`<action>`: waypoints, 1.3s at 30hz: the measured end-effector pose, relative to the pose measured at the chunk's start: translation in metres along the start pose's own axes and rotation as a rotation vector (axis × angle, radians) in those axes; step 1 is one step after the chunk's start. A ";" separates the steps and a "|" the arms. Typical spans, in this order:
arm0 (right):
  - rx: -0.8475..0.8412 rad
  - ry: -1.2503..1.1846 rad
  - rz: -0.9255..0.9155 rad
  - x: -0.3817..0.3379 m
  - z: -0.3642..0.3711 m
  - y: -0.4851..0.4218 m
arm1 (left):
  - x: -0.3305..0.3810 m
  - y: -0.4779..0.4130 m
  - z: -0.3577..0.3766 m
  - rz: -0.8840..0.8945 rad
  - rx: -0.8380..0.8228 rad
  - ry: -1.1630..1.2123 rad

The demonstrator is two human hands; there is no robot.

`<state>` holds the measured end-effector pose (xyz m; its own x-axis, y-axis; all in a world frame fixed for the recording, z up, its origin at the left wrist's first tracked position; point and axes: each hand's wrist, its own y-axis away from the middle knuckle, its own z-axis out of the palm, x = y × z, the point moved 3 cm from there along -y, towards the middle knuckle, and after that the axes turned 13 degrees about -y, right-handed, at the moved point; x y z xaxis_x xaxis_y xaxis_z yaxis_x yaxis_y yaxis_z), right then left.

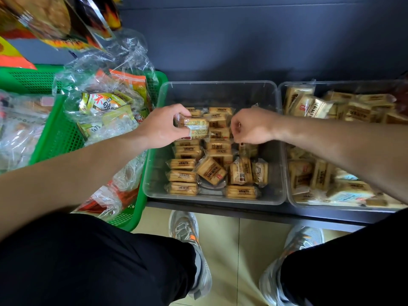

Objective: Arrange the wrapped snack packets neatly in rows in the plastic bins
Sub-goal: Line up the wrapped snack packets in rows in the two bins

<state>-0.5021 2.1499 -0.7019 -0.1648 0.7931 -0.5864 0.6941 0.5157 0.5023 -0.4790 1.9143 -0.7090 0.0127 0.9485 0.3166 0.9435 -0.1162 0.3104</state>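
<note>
Over the nearer clear plastic bin [155, 173], the person's left hand [162, 127] holds one wrapped snack packet [196, 128], lifted above the rest, with the thumb under its near edge and the fingers curled over its far edge. The right hand [251, 127] hangs across from it with its fingers curled tightly downward among the packets; whether it pinches one of them cannot be told, since the fingertips are hidden. Inside this bin, a neat column of packets [182, 176] lies flat along the left side, and more stacked packets run up the middle beneath both hands. Toward the front right, several loose packets [210, 170] sit tilted and askew, and another lies flat at the front wall. A second clear bin [284, 138] stands just beside the first on the right, crowded with the same packets in a jumble. Both bins rest on a dark shelf [220, 209]. To the left, a green basket [59, 138] holds clear plastic bags [106, 69] of other colourful snacks. Below, black trousers and grey shoes [187, 235] with orange accents stand on pale floor tiles.
</note>
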 end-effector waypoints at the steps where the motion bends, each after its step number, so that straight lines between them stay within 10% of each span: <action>1: -0.041 0.042 0.016 0.003 0.006 0.002 | 0.000 0.000 0.000 -0.001 -0.002 -0.002; 14: -0.140 -0.029 0.149 0.004 0.027 0.003 | -0.001 -0.001 0.001 -0.016 -0.008 0.013; 19: 0.150 -0.095 0.090 0.002 -0.036 0.006 | -0.002 0.000 0.000 -0.026 -0.010 0.020; 25: 0.410 0.394 0.057 0.010 -0.040 0.000 | 0.001 0.002 -0.002 -0.032 -0.006 0.027; 39: 0.347 -0.134 -0.192 -0.014 0.032 -0.007 | 0.007 0.007 -0.007 0.050 -0.064 0.062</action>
<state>-0.4823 2.1248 -0.7181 -0.2378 0.6321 -0.7375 0.8584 0.4921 0.1450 -0.4746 1.9182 -0.6978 0.0372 0.9210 0.3878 0.9191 -0.1838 0.3484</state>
